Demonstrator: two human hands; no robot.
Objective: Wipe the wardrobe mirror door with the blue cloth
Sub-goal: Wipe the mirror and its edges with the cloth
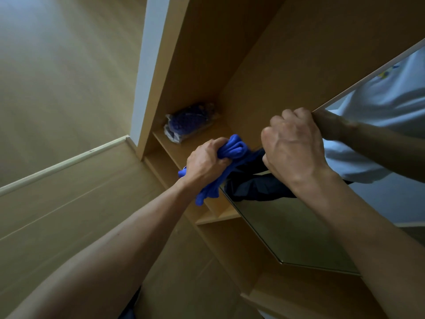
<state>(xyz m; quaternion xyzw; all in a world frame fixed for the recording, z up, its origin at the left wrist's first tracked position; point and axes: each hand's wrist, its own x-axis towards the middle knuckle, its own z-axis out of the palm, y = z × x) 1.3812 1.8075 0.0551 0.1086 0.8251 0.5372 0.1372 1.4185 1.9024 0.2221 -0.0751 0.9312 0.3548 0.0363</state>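
- Grips the bunched blue cloth (235,147) in the left hand (207,163), at the near edge of the wardrobe mirror door (287,229), in front of the open shelves (184,150); cannot tell whether touching the glass.
- Clasps the door's edge with the right hand (293,146), fingers curled over it.
- Judged step: bringing cloth to glass, door steadied.
- Next: calls for flattening the cloth on the mirror and bracing the door against the push.

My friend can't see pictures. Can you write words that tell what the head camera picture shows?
A person's left hand grips a bunched blue cloth beside the edge of the mirror door, while the right hand holds that edge. Behind, a plastic-wrapped blue bundle lies on a wooden wardrobe shelf.
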